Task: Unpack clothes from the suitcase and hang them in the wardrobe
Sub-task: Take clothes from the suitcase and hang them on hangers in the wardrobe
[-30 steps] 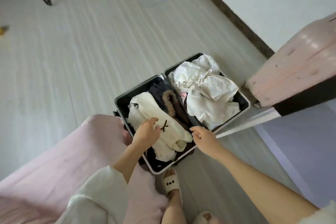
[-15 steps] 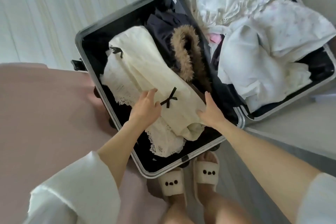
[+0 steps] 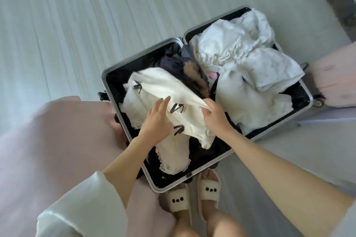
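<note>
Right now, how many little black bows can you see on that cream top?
3. One bow near the top's far left end, one between the hands, one just below it. Folds may hide more.

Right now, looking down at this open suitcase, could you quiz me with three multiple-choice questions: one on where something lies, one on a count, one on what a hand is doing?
1. Where does the fur-trimmed dark garment lie?
A. Left half of the suitcase, by the hinge
B. On the floor
C. Over the slippers

2. How many black bows show on the cream garment?
A. One
B. Three
C. Six

3. What is the right hand doing?
A. Hanging idle
B. Pinching the cream garment's edge
C. Holding a hanger

Answers:
1 A, it lies beside the centre divide.
2 B, three bows are visible.
3 B, its fingers bunch the fabric, while the left hand rests on it.
</note>
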`<state>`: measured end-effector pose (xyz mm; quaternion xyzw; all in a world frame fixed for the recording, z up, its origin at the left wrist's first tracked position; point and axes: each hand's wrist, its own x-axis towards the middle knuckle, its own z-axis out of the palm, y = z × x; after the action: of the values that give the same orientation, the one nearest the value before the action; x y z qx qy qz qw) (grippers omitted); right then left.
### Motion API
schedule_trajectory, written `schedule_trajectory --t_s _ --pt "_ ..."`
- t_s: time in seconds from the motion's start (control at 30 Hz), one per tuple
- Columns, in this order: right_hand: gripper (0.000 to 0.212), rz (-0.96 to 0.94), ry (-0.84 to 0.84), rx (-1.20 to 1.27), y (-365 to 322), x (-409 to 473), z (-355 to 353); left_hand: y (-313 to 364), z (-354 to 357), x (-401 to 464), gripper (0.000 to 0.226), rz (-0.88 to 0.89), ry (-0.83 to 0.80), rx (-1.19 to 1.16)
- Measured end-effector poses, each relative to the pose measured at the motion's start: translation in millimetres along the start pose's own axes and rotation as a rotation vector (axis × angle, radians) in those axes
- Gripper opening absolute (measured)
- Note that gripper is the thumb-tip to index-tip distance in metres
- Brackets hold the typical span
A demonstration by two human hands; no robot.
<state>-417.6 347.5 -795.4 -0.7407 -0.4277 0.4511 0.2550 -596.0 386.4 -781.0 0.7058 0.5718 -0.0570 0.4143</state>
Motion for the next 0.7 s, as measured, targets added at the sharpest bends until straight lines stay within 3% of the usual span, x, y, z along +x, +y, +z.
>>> schedule_trajectory --t_s 0.2,0.3,0.37,0.47,0.53,0.6,0.7 --pt "0.030 -0.231 -0.039 -0.099 -145 -59 -89 106 -119 -65 0.090 0.208 0.124 0.029" --pt "0.022 -0.323 -0.004 -0.116 -209 -98 -129 148 -170 -96 0.086 0.283 0.099 0.039" --pt "0.017 -0.380 0.031 -0.103 -247 -122 -150 169 -193 -115 0.063 0.333 0.069 0.016" --pt "0.014 -0.456 0.108 -0.094 -301 -162 -181 206 -224 -155 0.003 0.406 0.181 -0.088" --pt "0.010 -0.497 0.156 -0.028 -330 -186 -199 229 -241 -182 0.018 0.418 0.290 -0.150" --pt "0.005 -0.525 0.264 0.139 -353 -212 -218 248 -258 -205 0.015 0.470 0.411 -0.205" --pt "0.028 -0.474 0.322 0.344 -365 -252 -244 283 -288 -237 0.017 0.538 0.541 -0.368"
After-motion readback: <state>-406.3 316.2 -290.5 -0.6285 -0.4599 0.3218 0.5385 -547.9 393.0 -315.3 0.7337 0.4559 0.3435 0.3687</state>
